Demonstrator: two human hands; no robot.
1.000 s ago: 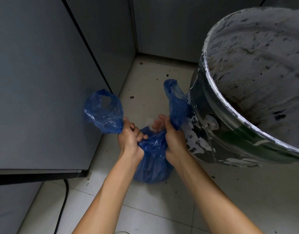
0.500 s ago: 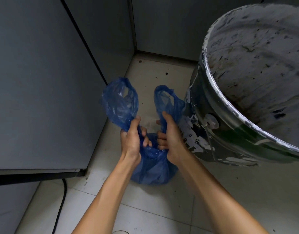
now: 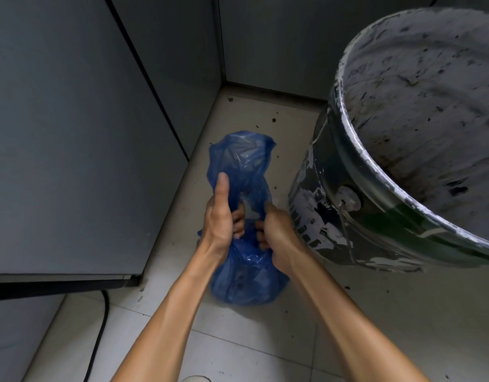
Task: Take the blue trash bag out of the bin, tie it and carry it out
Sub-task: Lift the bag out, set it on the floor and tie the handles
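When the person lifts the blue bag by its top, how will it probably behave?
The blue bag is thin, crinkled film, so it will likely sag and swing, not hold shape. Its bulging bottom suggests some weight, though probably modest. The left hand and right hand grip bunched plastic, which may slip.

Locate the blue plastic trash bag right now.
Head view, centre: blue plastic trash bag sits on the tiled floor, gripped by left hand and right hand, left of the paint-stained bucket.

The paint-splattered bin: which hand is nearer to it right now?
Right. The right hand grips the blue trash bag on the side facing the bin, with only a narrow gap to its wall. The left hand holds the bag's far side, farther away.
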